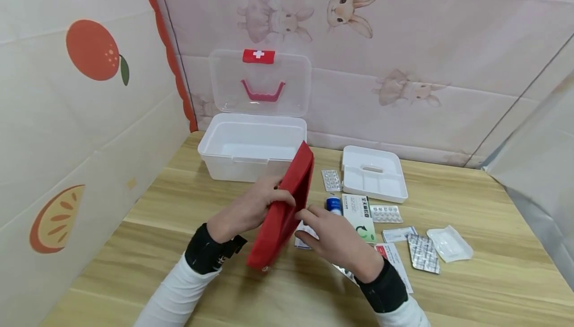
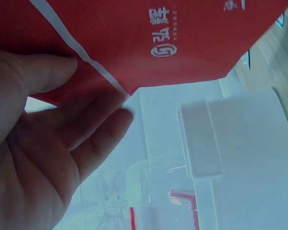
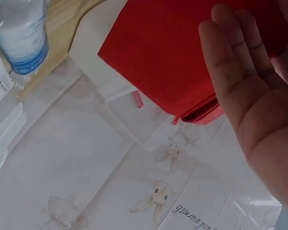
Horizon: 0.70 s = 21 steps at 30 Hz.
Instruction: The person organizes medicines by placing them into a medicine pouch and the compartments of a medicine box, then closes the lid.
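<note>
A red zip pouch [image 1: 287, 202] with white lettering stands tilted above the table, its opening towards the right. My left hand [image 1: 253, 207] grips its left side, the thumb lying on the red fabric [image 2: 115, 43] in the left wrist view. At the pouch's open edge is my right hand [image 1: 336, 237], its fingertips touching or very near the fabric and its thumb apart below. In the right wrist view the right hand's fingers [image 3: 235, 62] look nearly straight beside the red fabric [image 3: 168, 52]. The inside of the pouch is mostly hidden.
Behind the pouch stands an open white first-aid box [image 1: 251, 167], its clear lid [image 1: 287, 82] raised. A white tray insert [image 1: 376, 187] lies to the right. Nearby are a medicine box [image 1: 356, 212], a blue-capped bottle [image 1: 334, 204], blister packs [image 1: 423, 253] and a clear plastic tray [image 1: 450, 244].
</note>
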Motion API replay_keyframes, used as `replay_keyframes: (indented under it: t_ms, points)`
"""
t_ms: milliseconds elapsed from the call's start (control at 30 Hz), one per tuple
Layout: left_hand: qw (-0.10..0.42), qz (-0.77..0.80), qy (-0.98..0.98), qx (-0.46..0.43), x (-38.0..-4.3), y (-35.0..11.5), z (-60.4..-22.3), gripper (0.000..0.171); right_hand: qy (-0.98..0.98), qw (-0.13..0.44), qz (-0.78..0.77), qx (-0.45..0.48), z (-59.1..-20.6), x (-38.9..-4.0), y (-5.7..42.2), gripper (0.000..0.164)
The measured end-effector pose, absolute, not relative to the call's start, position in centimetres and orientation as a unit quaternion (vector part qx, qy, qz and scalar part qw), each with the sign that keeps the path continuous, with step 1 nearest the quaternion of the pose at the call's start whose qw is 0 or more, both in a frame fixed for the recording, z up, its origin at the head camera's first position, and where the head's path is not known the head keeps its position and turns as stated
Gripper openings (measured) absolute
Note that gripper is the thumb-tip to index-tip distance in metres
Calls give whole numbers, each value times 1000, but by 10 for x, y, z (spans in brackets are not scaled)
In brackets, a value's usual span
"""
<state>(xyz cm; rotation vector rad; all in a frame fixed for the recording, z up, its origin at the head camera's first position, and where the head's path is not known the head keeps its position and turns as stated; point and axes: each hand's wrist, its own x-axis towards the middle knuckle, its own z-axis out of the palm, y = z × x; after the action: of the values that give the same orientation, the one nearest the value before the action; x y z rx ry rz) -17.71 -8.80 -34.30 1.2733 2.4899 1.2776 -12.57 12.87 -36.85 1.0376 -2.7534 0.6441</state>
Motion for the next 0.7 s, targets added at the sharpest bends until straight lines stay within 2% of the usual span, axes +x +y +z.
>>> replay_keyframes:
  t_ms: [33, 100, 300, 500, 600, 700]
  points:
    - [36, 406, 811, 421, -177, -88, -344, 35, -913, 69, 213, 342, -369, -126, 129, 29]
    - [-13, 328, 829, 454, -176, -90, -345, 29, -914, 76, 211, 339, -370, -126, 131, 27]
    - [-22, 262, 857, 443, -179, -96, -342, 24, -916, 119, 194, 331, -371, -127, 137, 23]
    - [-55, 175, 890, 417, -173, -106, -332, 22, -914, 170, 189, 316, -371, -129, 144, 24]
    - [-43, 145, 894, 422, -167, -107, -327, 24, -914, 177, 186, 313, -371, -130, 145, 24]
    - [-1, 136, 900, 414, -159, -107, -323, 30, -917, 176, 188, 306, -371, -131, 145, 25]
